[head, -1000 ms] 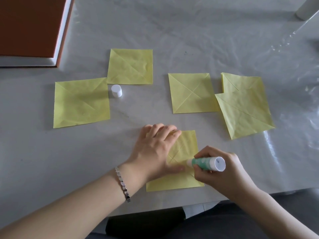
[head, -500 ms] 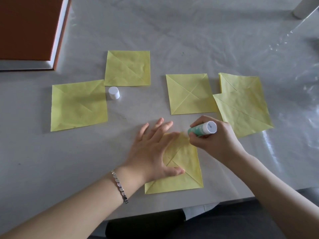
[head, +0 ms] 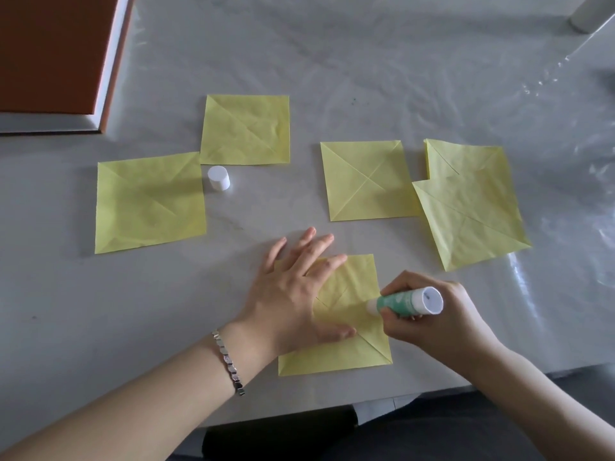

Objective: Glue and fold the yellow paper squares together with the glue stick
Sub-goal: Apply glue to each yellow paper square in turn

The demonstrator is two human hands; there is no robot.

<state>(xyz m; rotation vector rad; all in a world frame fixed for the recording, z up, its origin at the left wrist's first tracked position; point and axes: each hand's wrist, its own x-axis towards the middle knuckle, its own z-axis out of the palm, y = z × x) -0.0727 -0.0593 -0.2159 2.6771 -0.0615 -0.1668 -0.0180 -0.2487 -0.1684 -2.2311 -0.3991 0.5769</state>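
A creased yellow paper square [head: 352, 347] lies near the table's front edge. My left hand [head: 296, 294] presses flat on its left half, fingers spread. My right hand [head: 429, 314] grips a green and white glue stick [head: 406, 302], whose white tip touches the square's right side. Several more yellow squares lie beyond: one at far left [head: 149, 202], one behind it [head: 244, 129], one in the middle [head: 366, 181], and two overlapping at right [head: 472, 211]. The glue stick's white cap [head: 218, 178] stands between the two left squares.
An orange-brown book [head: 50, 54] sits at the back left corner. A white cylinder [head: 592, 13] stands at the back right. Clear plastic sheeting [head: 565, 261] covers the grey table. The table's front edge [head: 432, 390] runs just below the near square.
My right hand has drawn the glue stick from the near square's top edge back down to its right side. My left hand stays pressed on the paper.
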